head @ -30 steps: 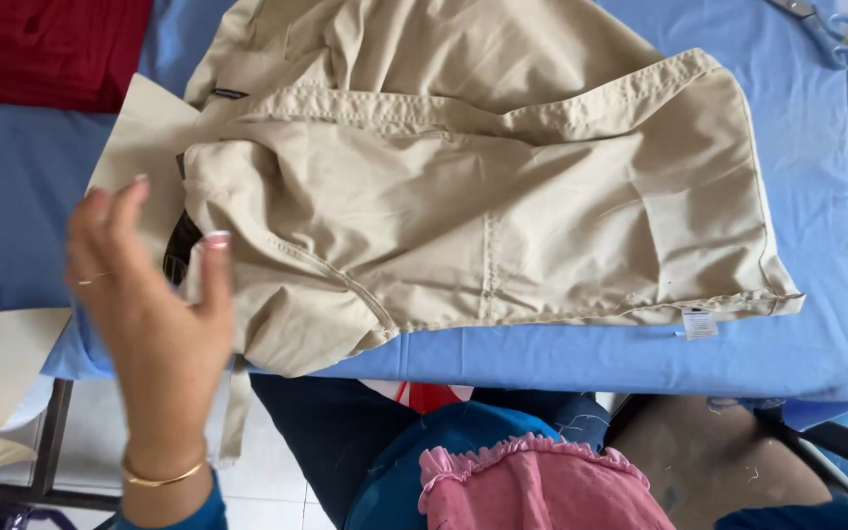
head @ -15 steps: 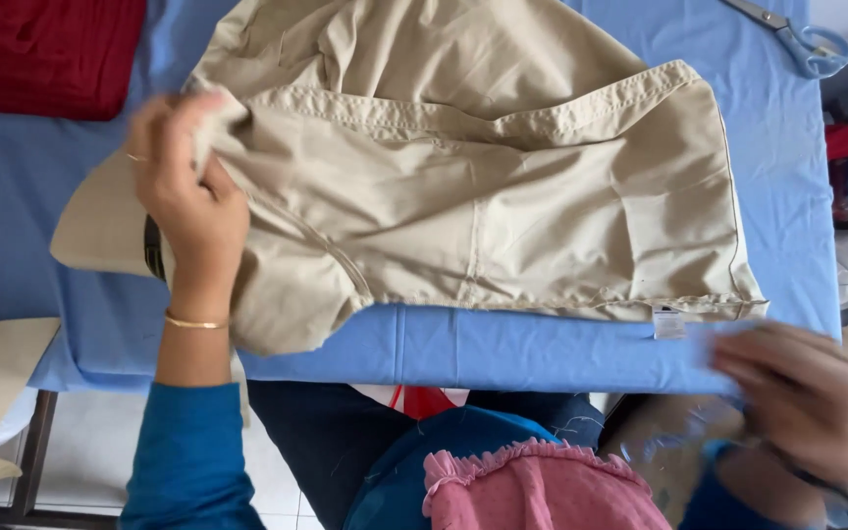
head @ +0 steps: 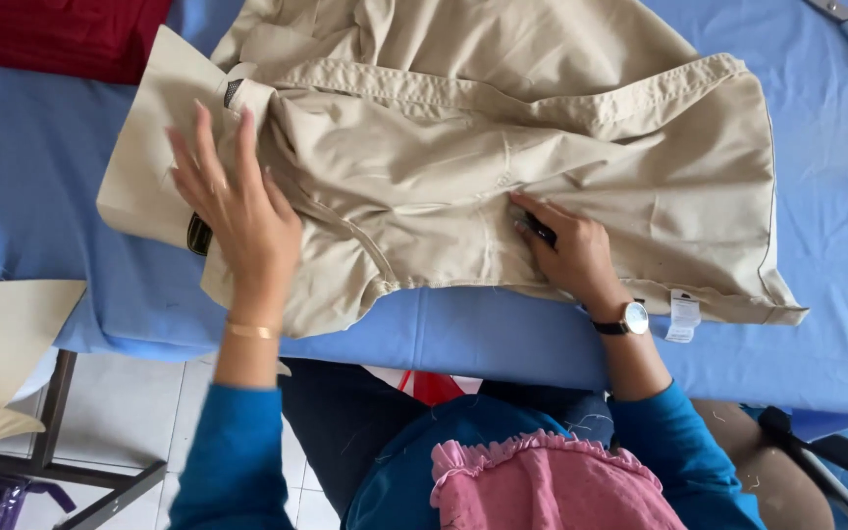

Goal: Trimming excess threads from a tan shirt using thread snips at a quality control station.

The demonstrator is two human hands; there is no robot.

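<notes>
At the left edge of the table (head: 12,186) lies red cloth (head: 51,34). My left hand (head: 233,211), a moment ago lifted off the table and then gripping the fabric, now lies flat with fingers spread on the left end of the beige garment (head: 503,147), over a beige paper piece (head: 149,147). The garment lies across the middle of the blue table. My right hand (head: 566,250), which was off the near edge before, has come onto the cloth, fingers together, pressing a small dark thing I cannot identify. So I judge the garment is now being flattened, not moved
</notes>
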